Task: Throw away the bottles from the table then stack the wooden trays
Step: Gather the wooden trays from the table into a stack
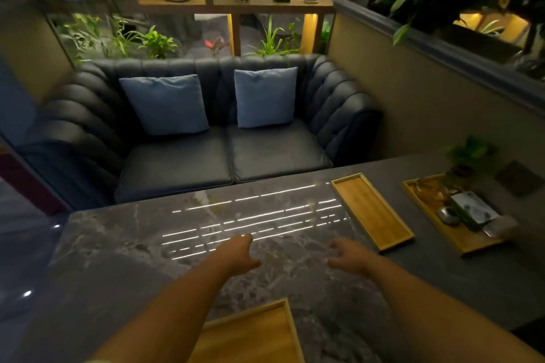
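Note:
An empty wooden tray (372,209) lies on the dark marble table (132,244), to the right of centre. A second wooden tray (253,336) sits at the near edge, partly under my left forearm. A third wooden tray (424,203) at the far right holds a potted plant and small items. My left hand (236,255) hovers over the table's middle, fingers apart, holding nothing. My right hand (349,255) hovers beside it, just left of the empty tray, also holding nothing. No bottles are in view.
A dark blue sofa (224,153) with two light blue cushions stands behind the table. A low wall (413,91) topped with plants runs along the right. A dark square coaster (517,178) lies at the far right of the table.

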### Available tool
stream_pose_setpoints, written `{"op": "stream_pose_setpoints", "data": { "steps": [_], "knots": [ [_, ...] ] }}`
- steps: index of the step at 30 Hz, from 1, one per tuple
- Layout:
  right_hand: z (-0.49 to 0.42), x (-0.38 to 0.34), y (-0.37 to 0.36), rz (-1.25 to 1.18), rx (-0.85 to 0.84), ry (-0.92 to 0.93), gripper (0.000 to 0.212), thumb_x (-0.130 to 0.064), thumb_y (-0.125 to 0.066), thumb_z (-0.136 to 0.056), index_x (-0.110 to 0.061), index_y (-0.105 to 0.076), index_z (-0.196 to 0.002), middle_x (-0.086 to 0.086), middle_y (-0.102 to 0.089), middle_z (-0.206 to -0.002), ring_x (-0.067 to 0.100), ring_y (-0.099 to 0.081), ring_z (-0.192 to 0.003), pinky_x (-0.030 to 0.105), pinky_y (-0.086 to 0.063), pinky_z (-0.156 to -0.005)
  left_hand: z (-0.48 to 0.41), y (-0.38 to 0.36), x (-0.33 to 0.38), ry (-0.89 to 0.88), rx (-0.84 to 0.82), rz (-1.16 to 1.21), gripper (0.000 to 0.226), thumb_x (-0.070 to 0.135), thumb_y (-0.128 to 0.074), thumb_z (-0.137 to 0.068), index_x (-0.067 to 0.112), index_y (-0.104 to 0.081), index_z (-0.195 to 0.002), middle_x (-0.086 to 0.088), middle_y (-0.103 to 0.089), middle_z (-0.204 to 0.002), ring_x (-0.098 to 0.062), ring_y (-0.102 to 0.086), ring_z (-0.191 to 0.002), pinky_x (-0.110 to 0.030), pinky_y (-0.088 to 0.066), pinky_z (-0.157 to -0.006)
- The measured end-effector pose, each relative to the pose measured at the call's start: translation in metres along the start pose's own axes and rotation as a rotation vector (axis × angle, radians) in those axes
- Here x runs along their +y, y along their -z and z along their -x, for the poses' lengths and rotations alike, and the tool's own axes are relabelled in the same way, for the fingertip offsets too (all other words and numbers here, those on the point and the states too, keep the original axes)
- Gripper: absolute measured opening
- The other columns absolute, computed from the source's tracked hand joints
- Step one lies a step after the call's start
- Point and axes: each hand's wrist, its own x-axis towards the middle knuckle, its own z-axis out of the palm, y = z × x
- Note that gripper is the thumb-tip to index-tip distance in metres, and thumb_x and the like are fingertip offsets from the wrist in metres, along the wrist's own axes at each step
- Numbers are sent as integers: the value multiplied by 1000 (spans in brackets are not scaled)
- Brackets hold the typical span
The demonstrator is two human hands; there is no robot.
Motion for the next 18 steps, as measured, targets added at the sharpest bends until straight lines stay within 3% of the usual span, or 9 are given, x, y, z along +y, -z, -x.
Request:
{"op": "stream_pose_setpoints", "data": {
  "steps": [6,11,15,18],
  "knots": [
    [-26,73,45,52,-27,30,60,-44,-66,-84,-16,-51,-135,11,-58,-136,26,-58,-118,34,-49,-94,-46,-16,83,7,-4,-33,73,46,-65,-82,16,-37,-143,-10,-42,-149,-29,-42,-135,-40,-38,-109],
    [-51,129,80,98,-18,42,61,-43,-64,-85,-14,-48,-136,14,-59,-133,30,-58,-117,27,-41,-82,-83,-32,159,2,-30,-64,69,46,-67,-82,17,-41,-139,-9,-45,-147,-29,-44,-133,-42,-38,-107],
    [-74,166,100,119,-2,49,62,-40,-65,-85,-12,-46,-137,16,-53,-139,32,-53,-123,34,-45,-95,-115,-35,209,-12,4,-53,65,44,-64,-85,18,-41,-140,-10,-47,-145,-29,-46,-131,-42,-40,-106],
    [-89,187,114,99,19,29,61,-40,-64,-83,-15,-47,-136,13,-51,-138,30,-54,-122,37,-48,-96,-133,-44,238,9,47,-17,59,44,-63,-85,18,-46,-135,-9,-52,-139,-27,-51,-124,-39,-43,-100]
  ]
}}
